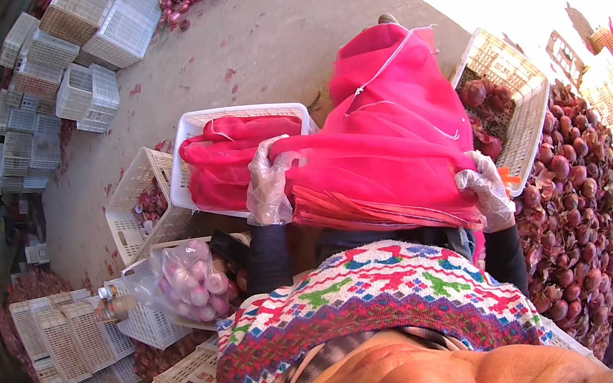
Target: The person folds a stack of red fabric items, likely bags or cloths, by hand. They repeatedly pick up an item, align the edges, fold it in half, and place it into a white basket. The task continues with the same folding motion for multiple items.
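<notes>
My left hand point(268, 184), in a clear plastic glove, grips one end of a stack of pink mesh bags point(378, 175) lying across my lap. At the stack's other end my right hand point(487, 188), gloved the same way, holds the edge. More pink mesh with a white drawstring spreads forward over my legs. Just beyond my left hand, folded pink mesh bags point(240, 148) lie in a white plastic crate point(184, 128). An orange strip point(509, 176) shows beside my right hand.
Red onions point(574, 211) are heaped at the right, beside a crate point(534, 122) holding some onions. A clear bag of peeled onions point(195, 282) is at the left, near another crate point(123, 219). Stacked crates point(121, 23) stand farther off at the upper left.
</notes>
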`<act>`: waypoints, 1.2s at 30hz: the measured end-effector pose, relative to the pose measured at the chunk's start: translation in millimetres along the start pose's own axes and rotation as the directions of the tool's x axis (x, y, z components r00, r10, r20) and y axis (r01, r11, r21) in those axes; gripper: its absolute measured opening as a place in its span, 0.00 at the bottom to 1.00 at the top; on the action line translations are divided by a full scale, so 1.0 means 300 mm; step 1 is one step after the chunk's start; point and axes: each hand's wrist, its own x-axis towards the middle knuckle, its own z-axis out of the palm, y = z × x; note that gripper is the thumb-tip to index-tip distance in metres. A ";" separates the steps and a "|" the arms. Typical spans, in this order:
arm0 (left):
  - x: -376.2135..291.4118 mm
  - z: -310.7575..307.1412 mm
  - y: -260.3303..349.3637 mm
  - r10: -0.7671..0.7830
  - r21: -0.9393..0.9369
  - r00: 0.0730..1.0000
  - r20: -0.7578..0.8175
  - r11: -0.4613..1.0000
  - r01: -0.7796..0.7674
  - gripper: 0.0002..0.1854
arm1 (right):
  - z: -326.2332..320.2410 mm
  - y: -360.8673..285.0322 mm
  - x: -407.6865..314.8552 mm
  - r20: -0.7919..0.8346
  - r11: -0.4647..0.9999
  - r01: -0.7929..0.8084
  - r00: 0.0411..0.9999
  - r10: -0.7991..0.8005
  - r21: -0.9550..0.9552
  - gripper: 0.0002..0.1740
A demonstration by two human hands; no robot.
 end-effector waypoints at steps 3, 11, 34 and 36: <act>0.000 0.023 -0.008 0.019 0.018 1.000 -0.012 1.000 -0.019 0.18 | -0.020 -0.025 0.003 0.102 0.991 0.111 0.989 -0.103 -0.076 0.13; 0.027 0.008 -0.039 -0.129 -0.475 0.970 -0.205 0.880 0.017 0.17 | 0.020 0.001 0.032 0.246 0.949 0.080 0.969 -0.002 -0.305 0.16; 0.026 0.023 -0.055 -0.250 -0.496 0.947 -0.202 0.860 0.122 0.14 | 0.022 -0.006 0.054 0.221 0.542 0.257 0.966 -0.131 -0.800 0.10; 0.028 0.032 -0.048 -0.287 -0.491 0.924 -0.253 0.861 0.132 0.13 | 0.021 -0.005 0.062 0.243 0.352 0.370 0.903 -0.355 -0.860 0.11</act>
